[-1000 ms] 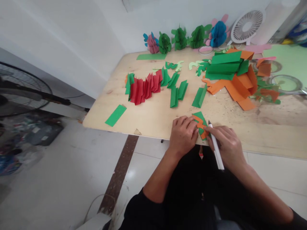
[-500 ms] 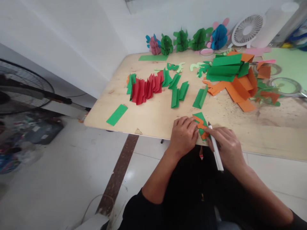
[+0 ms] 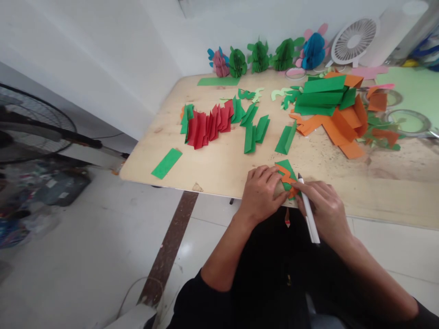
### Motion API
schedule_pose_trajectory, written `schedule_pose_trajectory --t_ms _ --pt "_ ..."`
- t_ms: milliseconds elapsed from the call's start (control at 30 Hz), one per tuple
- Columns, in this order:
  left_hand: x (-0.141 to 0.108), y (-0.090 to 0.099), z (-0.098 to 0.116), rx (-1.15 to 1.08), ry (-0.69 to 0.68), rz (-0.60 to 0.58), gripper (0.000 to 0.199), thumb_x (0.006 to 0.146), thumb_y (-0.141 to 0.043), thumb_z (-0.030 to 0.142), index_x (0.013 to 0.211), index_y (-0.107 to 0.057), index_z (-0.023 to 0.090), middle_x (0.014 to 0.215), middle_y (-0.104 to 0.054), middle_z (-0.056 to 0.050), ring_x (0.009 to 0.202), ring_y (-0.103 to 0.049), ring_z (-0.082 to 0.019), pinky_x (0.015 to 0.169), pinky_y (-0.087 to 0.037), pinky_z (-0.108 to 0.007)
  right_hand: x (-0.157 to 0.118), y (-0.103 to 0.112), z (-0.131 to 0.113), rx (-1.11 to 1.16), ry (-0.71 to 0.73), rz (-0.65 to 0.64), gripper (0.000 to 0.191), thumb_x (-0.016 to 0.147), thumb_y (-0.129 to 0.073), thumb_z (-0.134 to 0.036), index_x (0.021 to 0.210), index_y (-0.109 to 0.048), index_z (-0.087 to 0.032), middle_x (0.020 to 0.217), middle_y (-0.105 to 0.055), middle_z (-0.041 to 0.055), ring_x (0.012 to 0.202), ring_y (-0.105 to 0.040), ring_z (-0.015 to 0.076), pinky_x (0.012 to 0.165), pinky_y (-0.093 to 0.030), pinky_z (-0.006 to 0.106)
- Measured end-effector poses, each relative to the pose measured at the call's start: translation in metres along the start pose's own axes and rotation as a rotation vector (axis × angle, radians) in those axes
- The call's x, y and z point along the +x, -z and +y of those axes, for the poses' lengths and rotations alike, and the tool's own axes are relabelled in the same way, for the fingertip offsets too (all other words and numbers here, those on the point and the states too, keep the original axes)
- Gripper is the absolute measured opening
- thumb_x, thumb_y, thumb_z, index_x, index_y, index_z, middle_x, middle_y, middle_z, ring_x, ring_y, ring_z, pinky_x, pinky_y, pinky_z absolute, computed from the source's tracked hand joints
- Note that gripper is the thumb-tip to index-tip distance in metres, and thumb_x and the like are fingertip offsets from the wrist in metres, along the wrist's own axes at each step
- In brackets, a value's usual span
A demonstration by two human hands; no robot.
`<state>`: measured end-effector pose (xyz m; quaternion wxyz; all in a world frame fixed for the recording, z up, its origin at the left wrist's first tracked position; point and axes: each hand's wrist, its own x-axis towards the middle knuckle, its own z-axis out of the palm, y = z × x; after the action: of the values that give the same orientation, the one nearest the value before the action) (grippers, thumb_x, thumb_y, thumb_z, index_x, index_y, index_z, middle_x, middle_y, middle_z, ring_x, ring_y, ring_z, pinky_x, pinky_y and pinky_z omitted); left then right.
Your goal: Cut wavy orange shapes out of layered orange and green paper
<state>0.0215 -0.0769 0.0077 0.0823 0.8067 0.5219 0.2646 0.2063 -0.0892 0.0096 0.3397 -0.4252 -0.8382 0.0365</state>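
An orange zigzag paper cutout (image 3: 286,177) lies on a green paper piece (image 3: 284,165) at the table's front edge. My left hand (image 3: 262,191) presses on the left side of these papers, its fingers bent and its thumb reaching toward the cutout's lower part. On the right side, my right hand (image 3: 320,206) has a white pen (image 3: 309,212) between its fingers, dark tip pointing up and away from me. The index finger of that hand touches the orange cutout.
Folded red papers (image 3: 209,125) and green folded strips (image 3: 250,138) stand mid-table. Orange and green papers (image 3: 343,125) are piled at right. Paper figures (image 3: 259,57) and a small white fan (image 3: 355,42) line the wall. A green strip (image 3: 167,163) lies at left.
My left thumb has moved right and slightly down, onto the lower part of the orange cutout. My right hand and the pen have stayed nearly still.
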Motion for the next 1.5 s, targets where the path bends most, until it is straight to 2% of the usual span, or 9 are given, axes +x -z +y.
schedule_pose_trajectory --t_ms 233,833,1067,1500 --pt "-0.0006 -0.0011 -0.0009 -0.011 0.014 -0.008 0.030 0.085 -0.065 0.042 0.104 -0.063 0.019 0.127 -0.062 -0.006 0.117 -0.051 -0.026 0.102 -0.039 -0.043 -0.0027 0.0000 0.0004 -0.079 -0.064 0.040 0.022 0.088 -0.056 -0.016 0.109 -0.062 -0.018 0.084 -0.069 0.0068 0.080 -0.061 0.0222 0.071 -0.043 0.034" --pt "-0.0024 -0.0041 -0.0043 -0.018 -0.004 -0.008 0.032 0.083 -0.065 0.041 0.106 -0.063 0.019 0.129 -0.061 -0.008 0.120 -0.049 -0.028 0.102 -0.039 -0.045 -0.0033 -0.0019 0.0008 -0.089 -0.052 0.045 0.024 0.086 -0.059 -0.019 0.109 -0.063 -0.018 0.086 -0.069 0.0071 0.080 -0.061 0.0231 0.070 -0.043 0.035" --pt "-0.0029 -0.0034 -0.0037 -0.021 -0.005 0.004 0.031 0.082 -0.067 0.039 0.106 -0.062 0.019 0.127 -0.062 -0.008 0.119 -0.050 -0.027 0.103 -0.040 -0.046 -0.0054 -0.0009 0.0015 -0.017 -0.166 0.098 0.021 0.087 -0.058 -0.021 0.108 -0.062 -0.022 0.086 -0.069 0.0057 0.079 -0.062 0.0215 0.072 -0.048 0.035" --pt "-0.0024 -0.0030 -0.0034 -0.023 -0.003 -0.008 0.031 0.083 -0.065 0.039 0.107 -0.062 0.019 0.128 -0.061 -0.008 0.120 -0.050 -0.027 0.103 -0.039 -0.045 -0.0052 -0.0018 0.0031 -0.059 -0.058 0.054 0.025 0.085 -0.059 -0.018 0.110 -0.063 -0.019 0.084 -0.069 0.0061 0.080 -0.061 0.0222 0.070 -0.043 0.034"
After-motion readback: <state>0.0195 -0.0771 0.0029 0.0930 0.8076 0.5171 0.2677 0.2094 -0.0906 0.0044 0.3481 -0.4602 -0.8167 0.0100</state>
